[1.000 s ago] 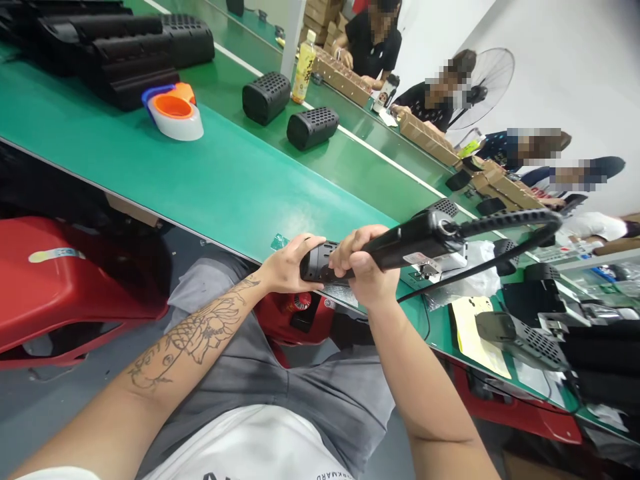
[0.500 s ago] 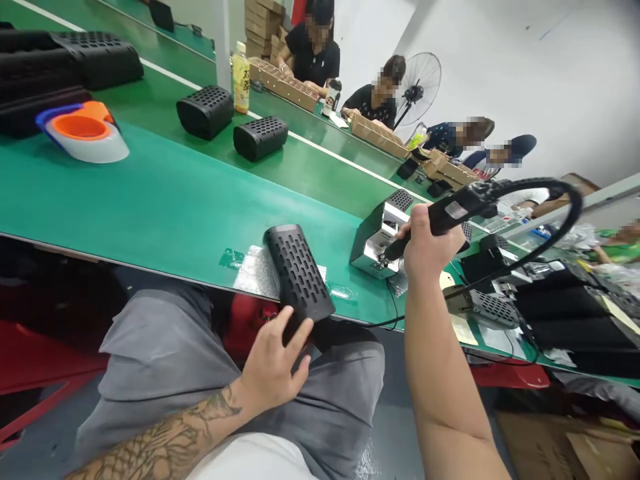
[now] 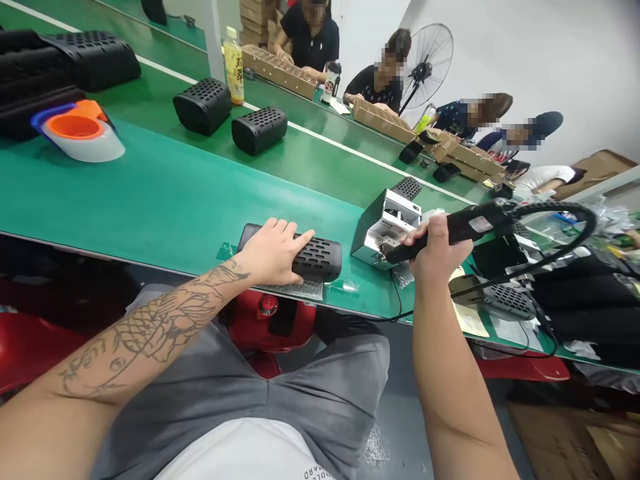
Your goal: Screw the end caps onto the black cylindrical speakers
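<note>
The left hand (image 3: pixel 273 252) lies flat on a black speaker (image 3: pixel 310 257) at the desk (image 3: pixel 165 200) edge, lower centre of the frame, fingers spread over it. The right hand (image 3: pixel 437 250), fingers wrapped round an electric screwdriver (image 3: pixel 450 232), holds its tip at the metal screw feeder (image 3: pixel 385 227), so picking up a screw looks like the step in hand. Next, the tip must be lined up squarely with a hole in the speaker.

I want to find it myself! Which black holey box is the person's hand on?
Start at the near edge of the long green table. There, on a silvery mat, the black perforated box lies flat under the left hand. Two similar boxes sit farther back, and no hand touches them.
</note>
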`<state>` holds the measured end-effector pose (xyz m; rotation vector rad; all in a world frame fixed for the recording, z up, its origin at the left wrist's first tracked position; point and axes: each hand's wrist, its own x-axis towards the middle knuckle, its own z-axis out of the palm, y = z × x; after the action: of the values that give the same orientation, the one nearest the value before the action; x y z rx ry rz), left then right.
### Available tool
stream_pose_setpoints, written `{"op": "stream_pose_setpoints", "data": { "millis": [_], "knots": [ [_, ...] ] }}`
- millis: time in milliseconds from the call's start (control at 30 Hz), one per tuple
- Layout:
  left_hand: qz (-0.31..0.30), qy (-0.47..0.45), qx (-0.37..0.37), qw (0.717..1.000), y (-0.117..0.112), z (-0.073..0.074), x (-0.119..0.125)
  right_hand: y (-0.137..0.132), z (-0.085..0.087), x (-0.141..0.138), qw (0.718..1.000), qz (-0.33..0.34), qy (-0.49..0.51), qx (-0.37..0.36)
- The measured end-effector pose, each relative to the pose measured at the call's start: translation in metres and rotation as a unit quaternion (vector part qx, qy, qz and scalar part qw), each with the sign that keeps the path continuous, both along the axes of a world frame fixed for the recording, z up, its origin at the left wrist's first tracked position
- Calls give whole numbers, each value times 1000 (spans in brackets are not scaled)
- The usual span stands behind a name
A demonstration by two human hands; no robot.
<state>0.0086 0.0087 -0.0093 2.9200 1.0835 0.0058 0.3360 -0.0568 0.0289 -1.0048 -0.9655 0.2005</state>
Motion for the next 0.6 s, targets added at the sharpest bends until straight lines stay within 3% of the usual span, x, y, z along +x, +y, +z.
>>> {"op": "stream_pose_setpoints", "data": {
  "millis": [133, 267, 400, 600],
  "knots": [
    [7, 5, -9, 1000, -4, -1, -1, -24, 15, -47, 992, 124, -9, 36],
    [12, 10, -13, 1000, -3, 2, -1, -28, 16, -87, 976, 215, -25, 29],
    [10, 3, -13, 1000, -2, 2, -1, -17, 7, -103, 971, 236, -26, 14],
    [10, 0, -18, 1000, -3, 3, 0, -5, -2, -104, 969, 247, -6, -19]
  ]
}}
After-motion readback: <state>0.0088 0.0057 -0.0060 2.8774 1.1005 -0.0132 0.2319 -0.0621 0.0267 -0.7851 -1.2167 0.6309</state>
